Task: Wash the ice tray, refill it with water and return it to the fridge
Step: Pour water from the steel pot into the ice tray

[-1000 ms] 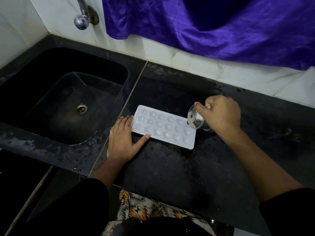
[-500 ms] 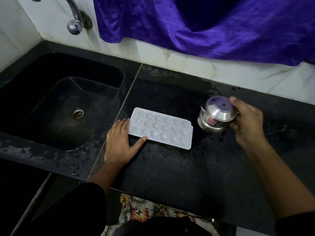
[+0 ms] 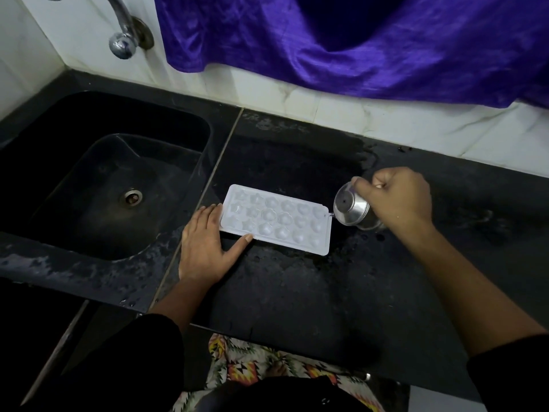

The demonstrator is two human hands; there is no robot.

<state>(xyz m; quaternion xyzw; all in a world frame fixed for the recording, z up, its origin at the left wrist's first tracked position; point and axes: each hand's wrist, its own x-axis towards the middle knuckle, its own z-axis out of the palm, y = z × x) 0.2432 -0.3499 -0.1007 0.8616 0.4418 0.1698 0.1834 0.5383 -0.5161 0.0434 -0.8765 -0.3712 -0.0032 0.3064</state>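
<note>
The white plastic ice tray (image 3: 276, 218) lies just right of the black sink (image 3: 184, 162); my flat left hand (image 3: 205, 245) braces it, while my right hand (image 3: 395, 200) grips a tilted steel pot (image 3: 352, 211). Likely bendy and sloshy: I'd lift both short ends.

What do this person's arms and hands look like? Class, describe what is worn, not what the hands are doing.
The left hand and right hand are bare, with no gloves. Both forearms are uncovered too. The left sleeve and the right sleeve are plain black, ending around the elbows. No watch or bangle shows at either wrist.
</note>
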